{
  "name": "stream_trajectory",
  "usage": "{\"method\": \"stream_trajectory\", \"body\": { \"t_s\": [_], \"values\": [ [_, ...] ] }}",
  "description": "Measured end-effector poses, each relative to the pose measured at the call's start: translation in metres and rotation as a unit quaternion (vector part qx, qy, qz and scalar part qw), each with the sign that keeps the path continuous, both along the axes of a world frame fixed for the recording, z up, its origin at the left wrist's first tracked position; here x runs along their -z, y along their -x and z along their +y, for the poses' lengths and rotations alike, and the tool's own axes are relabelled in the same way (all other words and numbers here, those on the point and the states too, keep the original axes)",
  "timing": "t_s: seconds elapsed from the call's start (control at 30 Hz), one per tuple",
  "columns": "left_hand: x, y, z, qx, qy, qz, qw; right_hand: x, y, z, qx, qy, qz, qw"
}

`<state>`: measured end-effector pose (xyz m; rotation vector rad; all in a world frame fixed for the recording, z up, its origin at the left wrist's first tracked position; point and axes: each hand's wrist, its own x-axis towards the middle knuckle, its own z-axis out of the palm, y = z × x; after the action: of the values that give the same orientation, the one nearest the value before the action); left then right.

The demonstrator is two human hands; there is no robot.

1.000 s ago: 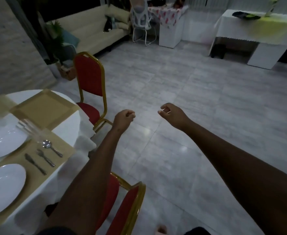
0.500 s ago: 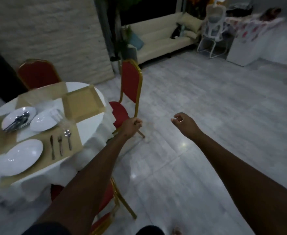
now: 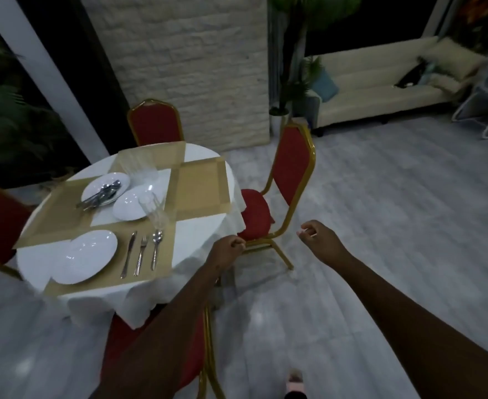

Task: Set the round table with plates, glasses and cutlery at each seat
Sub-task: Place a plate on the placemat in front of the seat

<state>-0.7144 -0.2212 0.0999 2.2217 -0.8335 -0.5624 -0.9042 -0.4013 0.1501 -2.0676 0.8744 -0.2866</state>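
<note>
Now head view has swung left: round table (image 3: 199, 249) fills left of frame, one seat laid. Left hand (image 3: 227, 249), right hand (image 3: 317, 237) both curled, holding nothing. Spare plates (image 3: 129, 203), cutlery (image 3: 100, 194) stacked mid-table; I fetch those next.

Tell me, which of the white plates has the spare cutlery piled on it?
The far plate, on the placemat at the table's left. A loose bundle of cutlery lies across it; the middle plate and the near plate are bare.

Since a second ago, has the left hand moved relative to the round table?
Yes. The left hand, which was out over the floor, now hangs at the round table edge.
</note>
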Motion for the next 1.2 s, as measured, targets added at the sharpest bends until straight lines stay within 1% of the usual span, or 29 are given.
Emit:
{"method": "stream_trajectory", "body": {
  "t_s": [0.07, 0.13, 0.23, 0.3, 0.4, 0.5, 0.7, 0.83, 0.97, 1.1, 1.2],
  "values": [
    [0.009, -0.037, -0.031, -0.036, 0.004, 0.017, 0.999, 0.0, -0.045, -0.042, -0.022, 0.007, 0.018, 1.0],
    [0.003, -0.049, -0.039, -0.049, 0.014, 0.03, 0.998, -0.008, -0.059, -0.054, -0.035, 0.017, 0.016, 0.999],
    [-0.001, -0.085, -0.075, -0.049, 0.025, 0.024, 0.998, -0.011, -0.104, -0.091, -0.047, 0.026, 0.004, 0.999],
    [-0.006, -0.103, -0.089, -0.065, 0.029, 0.032, 0.997, -0.007, -0.13, -0.105, -0.051, 0.014, 0.01, 0.999],
    [-0.006, -0.131, -0.101, -0.1, 0.031, 0.035, 0.994, 0.006, -0.178, -0.119, -0.089, -0.006, 0.033, 0.995],
    [0.011, -0.157, -0.101, -0.142, 0.006, 0.041, 0.989, 0.023, -0.231, -0.127, -0.129, -0.014, 0.043, 0.991],
    [0.038, -0.209, -0.1, -0.246, 0.001, 0.067, 0.967, 0.046, -0.337, -0.148, -0.242, -0.02, 0.043, 0.969],
    [0.031, -0.243, -0.106, -0.317, -0.008, 0.07, 0.946, 0.044, -0.406, -0.165, -0.307, -0.043, 0.043, 0.95],
    [0.019, -0.269, -0.105, -0.359, -0.01, 0.037, 0.933, 0.041, -0.468, -0.16, -0.364, -0.028, 0.047, 0.93],
    [0.002, -0.299, -0.099, -0.399, 0.02, 0.025, 0.916, 0.043, -0.514, -0.131, -0.401, -0.043, 0.039, 0.914],
    [-0.017, -0.34, -0.089, -0.41, 0.04, -0.013, 0.911, 0.046, -0.548, -0.107, -0.424, -0.031, 0.032, 0.905]
  ]
}}
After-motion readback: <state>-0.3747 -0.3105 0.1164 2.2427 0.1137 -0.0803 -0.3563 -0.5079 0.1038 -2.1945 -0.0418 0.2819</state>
